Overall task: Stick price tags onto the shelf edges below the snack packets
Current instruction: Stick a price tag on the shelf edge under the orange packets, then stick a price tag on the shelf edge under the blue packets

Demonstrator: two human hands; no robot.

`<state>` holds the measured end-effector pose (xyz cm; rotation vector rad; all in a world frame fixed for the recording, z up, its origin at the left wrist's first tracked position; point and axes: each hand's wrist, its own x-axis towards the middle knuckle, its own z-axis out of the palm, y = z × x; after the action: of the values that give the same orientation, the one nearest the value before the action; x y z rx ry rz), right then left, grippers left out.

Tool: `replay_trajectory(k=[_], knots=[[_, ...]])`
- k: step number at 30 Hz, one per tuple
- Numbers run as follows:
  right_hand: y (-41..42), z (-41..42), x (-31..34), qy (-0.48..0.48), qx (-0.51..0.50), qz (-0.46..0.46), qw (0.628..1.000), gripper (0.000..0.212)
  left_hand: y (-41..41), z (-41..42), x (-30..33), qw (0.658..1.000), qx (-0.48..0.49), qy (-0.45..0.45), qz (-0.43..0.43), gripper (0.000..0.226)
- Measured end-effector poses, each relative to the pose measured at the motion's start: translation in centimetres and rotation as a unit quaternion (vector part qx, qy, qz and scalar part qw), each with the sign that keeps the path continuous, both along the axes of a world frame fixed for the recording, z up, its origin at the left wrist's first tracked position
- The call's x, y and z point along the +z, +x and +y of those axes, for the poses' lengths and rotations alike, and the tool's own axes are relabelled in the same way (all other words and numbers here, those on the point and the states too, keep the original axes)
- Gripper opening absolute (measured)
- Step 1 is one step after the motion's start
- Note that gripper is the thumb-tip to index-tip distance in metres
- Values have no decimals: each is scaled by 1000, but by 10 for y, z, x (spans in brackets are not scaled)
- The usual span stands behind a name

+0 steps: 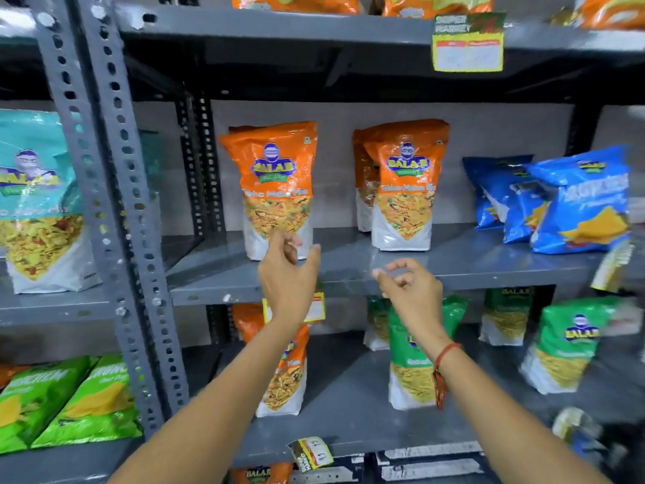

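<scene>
My left hand (288, 274) is raised in front of the middle shelf edge (216, 295), fingers loosely curled and holding nothing, just below an orange snack packet (275, 188). A yellow price tag (316, 307) hangs on that edge, partly hidden behind my left wrist. My right hand (408, 288) hovers at the same edge further right, fingers apart and empty, below a second orange packet (405, 188). Another yellow tag (467, 43) sits on the top shelf edge. A curled tag (312, 452) hangs from the lower shelf edge.
Blue chip bags (572, 204) lie on the middle shelf at right, with a tag (612, 265) below them. Green packets (419, 351) stand on the lower shelf. A grey perforated upright (115, 190) divides the neighbouring rack, which holds a teal packet (38, 200).
</scene>
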<state>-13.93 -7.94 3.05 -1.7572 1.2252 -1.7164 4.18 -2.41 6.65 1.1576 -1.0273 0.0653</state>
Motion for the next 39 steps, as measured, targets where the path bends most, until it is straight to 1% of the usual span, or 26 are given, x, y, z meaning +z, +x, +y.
replay_trajectory(k=[3,6,9,12,14,16,17,19,21,23,26,28,31,34,37,39], knots=[[-38,2,16,-19,-17,-48,999,18,-45,-28,25,996,-84,-17,-7,21],[-86,-4,29,-45,-41,-92,994,10,-95,-56,44,988,-151,1,-33,17],[-142,-17,31,-60,-62,-156,984,9,-146,-80,58,979,-184,23,-80,19],[-199,-35,23,-52,-96,-211,971,8,-199,-102,67,966,-218,38,-130,20],[-237,-49,12,-41,-112,-271,955,10,-238,-119,69,959,-227,58,-158,24],[-271,-65,-5,-24,-124,-342,931,18,-280,-136,68,947,-253,86,-179,28],[-287,-73,-13,-7,-135,-369,919,20,-302,-145,67,940,-263,103,-193,31],[-314,-89,-30,41,-153,-425,891,23,-345,-163,63,923,-257,142,-248,37],[-336,-104,-42,102,-141,-478,861,32,-382,-178,60,899,-252,187,-305,41],[-355,-118,-49,169,-98,-488,851,38,-414,-191,59,875,-256,227,-342,39],[-373,-133,-56,231,1,-461,857,19,-450,-206,56,845,-222,260,-412,36],[-379,-142,-59,251,37,-450,856,14,-467,-213,54,834,-178,262,-452,36],[-380,-150,-63,264,80,-478,834,9,-483,-221,54,840,-138,249,-461,34],[-380,-151,-65,251,100,-518,812,4,-491,-225,54,853,-130,245,-442,28],[-381,-148,-62,232,99,-523,814,3,-491,-227,50,867,-123,239,-419,21],[-383,-145,-60,226,92,-521,818,6,-490,-226,46,878,-114,232,-403,27]])
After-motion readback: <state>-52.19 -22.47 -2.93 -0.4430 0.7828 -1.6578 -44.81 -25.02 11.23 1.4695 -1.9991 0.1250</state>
